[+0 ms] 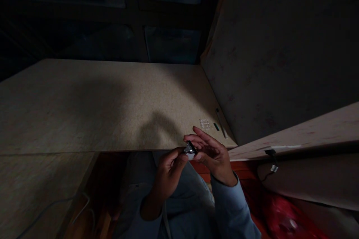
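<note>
Pinched by your left hand (169,174) and right hand (215,157) was a small black-and-silver object (190,149), contents of the red bag (290,214) were unclear, and your right fingers slanted leftward.

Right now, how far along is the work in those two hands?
Nothing looks clearly finished. In hand is a small black-and-silver item, at the fingertips of the left hand and the right hand. On the table, out of the hands, lie small clear pieces, a green strip and a slim rod; whether these are left to use, I cannot tell.
</note>
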A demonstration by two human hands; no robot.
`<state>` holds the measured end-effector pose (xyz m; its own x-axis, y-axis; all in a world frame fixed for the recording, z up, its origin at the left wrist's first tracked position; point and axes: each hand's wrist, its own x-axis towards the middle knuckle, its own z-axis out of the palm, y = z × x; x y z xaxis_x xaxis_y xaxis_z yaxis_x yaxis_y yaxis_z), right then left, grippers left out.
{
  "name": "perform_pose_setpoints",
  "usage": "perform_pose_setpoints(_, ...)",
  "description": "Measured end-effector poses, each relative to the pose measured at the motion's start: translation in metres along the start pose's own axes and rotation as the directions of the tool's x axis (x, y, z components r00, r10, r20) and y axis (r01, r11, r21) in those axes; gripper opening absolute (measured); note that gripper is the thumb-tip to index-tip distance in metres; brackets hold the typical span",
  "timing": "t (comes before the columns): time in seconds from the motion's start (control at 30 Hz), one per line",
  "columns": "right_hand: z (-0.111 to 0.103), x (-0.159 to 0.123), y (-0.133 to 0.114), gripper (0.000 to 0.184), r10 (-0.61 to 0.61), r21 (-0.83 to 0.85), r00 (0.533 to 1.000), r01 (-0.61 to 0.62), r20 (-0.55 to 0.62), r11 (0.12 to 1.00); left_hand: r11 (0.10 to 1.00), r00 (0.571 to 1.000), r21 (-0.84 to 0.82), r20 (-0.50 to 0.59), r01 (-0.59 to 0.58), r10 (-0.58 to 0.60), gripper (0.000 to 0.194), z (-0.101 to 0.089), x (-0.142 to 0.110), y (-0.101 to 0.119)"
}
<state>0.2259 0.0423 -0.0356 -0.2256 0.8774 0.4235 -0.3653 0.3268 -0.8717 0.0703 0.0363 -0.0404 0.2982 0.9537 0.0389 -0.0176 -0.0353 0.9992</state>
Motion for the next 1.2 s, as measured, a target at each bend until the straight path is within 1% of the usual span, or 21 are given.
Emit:
perform_pose_setpoints(0.1,-0.002,0.001,-0.001,0.067,0.010,-0.030,1.000,-0.009,0.002,0.999,1.000,0.999,-0.004,-0.037,0.007,-0.007,0.051,0.002,0.003,-0.004)
perform_pose_setpoints(0.2,-0.006,0.003,-0.001,0.063,0.019,-0.060,0.999,-0.021,-0.037,0.998,0.999,0.998,-0.003,-0.048,0.037,-0.037,0.055,0.004,0.007,-0.010)
perform_pose_setpoints(0.3,-0.012,0.002,0.001,0.056,0.049,-0.062,0.993,-0.056,-0.109,0.996,0.997,0.997,-0.031,-0.006,0.075,-0.075,0.054,0.009,0.013,-0.013)
perform_pose_setpoints(0.4,-0.021,-0.001,0.005,0.049,0.071,-0.087,0.982,-0.088,-0.177,0.992,0.990,0.993,-0.099,0.078,0.101,-0.093,0.047,0.016,0.020,-0.014)
perform_pose_setpoints(0.47,-0.031,-0.005,0.008,0.046,0.069,-0.132,0.976,-0.097,-0.206,0.987,0.985,0.987,-0.128,0.127,0.114,-0.098,0.044,0.021,0.026,-0.016)
perform_pose_setpoints(0.53,-0.046,-0.009,0.011,0.043,0.071,-0.192,0.970,-0.117,-0.233,0.974,0.984,0.981,-0.112,0.158,0.135,-0.117,0.042,0.024,0.033,-0.020)
perform_pose_setpoints(0.63,-0.080,-0.013,0.015,0.039,0.054,-0.355,0.949,-0.169,-0.311,0.920,0.985,0.973,-0.014,0.156,0.173,-0.168,0.040,0.025,0.049,-0.036)
perform_pose_setpoints(0.67,-0.094,-0.013,0.016,0.038,0.032,-0.445,0.941,-0.190,-0.338,0.875,0.983,0.974,0.035,0.132,0.180,-0.184,0.039,0.024,0.056,-0.043)
perform_pose_setpoints(0.7,-0.109,-0.013,0.017,0.036,0.004,-0.558,0.936,-0.214,-0.353,0.802,0.984,0.980,0.094,0.110,0.154,-0.164,0.036,0.024,0.064,-0.050)
perform_pose_setpoints(0.77,-0.136,-0.010,0.019,0.033,-0.022,-0.759,0.941,-0.258,-0.338,0.597,0.960,0.989,0.253,0.051,0.120,-0.137,0.033,0.023,0.081,-0.061)
perform_pose_setpoints(0.83,-0.157,-0.004,0.020,0.033,-0.001,-0.871,0.960,-0.255,-0.281,0.421,0.888,0.990,0.441,-0.005,0.131,-0.143,0.030,0.023,0.098,-0.067)
perform_pose_setpoints(0.9,-0.170,0.002,0.021,0.032,0.064,-0.930,0.970,-0.242,-0.233,0.276,0.780,0.989,0.609,-0.062,0.145,-0.135,0.030,0.026,0.113,-0.067)
perform_pose_setpoints(0.97,-0.173,0.010,0.020,0.032,0.181,-0.951,0.956,-0.262,-0.232,0.163,0.659,0.987,0.735,-0.108,0.161,-0.120,0.032,0.031,0.125,-0.065)
perform_pose_setpoints(1.07,-0.168,0.021,0.016,0.029,0.377,-0.955,0.887,-0.297,-0.268,0.021,0.515,0.984,0.838,-0.152,0.180,-0.096,0.034,0.040,0.138,-0.064)
perform_pose_setpoints(1.1,-0.166,0.025,0.015,0.027,0.422,-0.956,0.864,-0.292,-0.274,-0.023,0.485,0.984,0.856,-0.158,0.179,-0.085,0.035,0.043,0.142,-0.065)
perform_pose_setpoints(1.2,-0.161,0.035,0.009,0.027,0.502,-0.960,0.819,-0.244,-0.278,-0.134,0.430,0.982,0.883,-0.174,0.187,-0.071,0.037,0.049,0.150,-0.069)
